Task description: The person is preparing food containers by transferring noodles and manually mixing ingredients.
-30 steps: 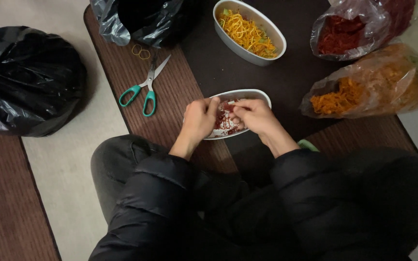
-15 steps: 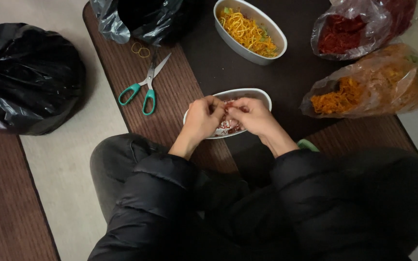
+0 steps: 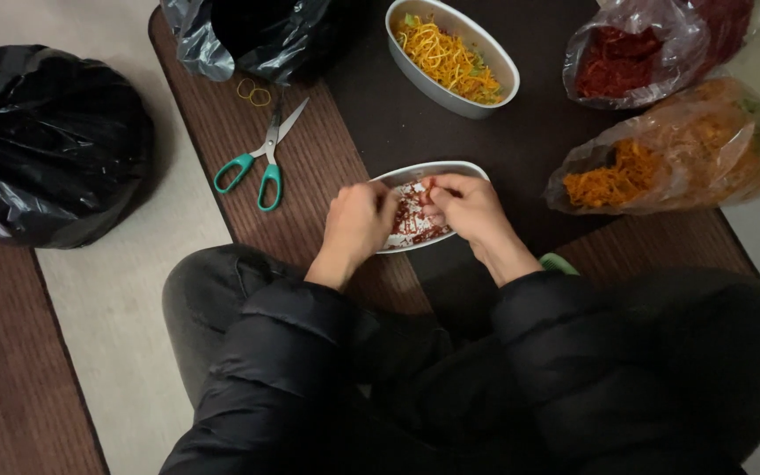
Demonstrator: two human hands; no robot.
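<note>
— Hands? Changes since before?
— Left hand (image 3: 358,222) and right hand (image 3: 468,209) stay over the oval white dish of red shreds (image 3: 415,220) on the dark surface (image 3: 521,149); grip pinched, contents unclear.

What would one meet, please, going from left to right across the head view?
Black bag → scissors → left hand → right hand → bag of orange shreds.

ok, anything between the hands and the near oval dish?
Nothing visible. The left hand and right hand are already at the oval dish, over its red and white filling. The scissors lie off to the left, apart.
</note>
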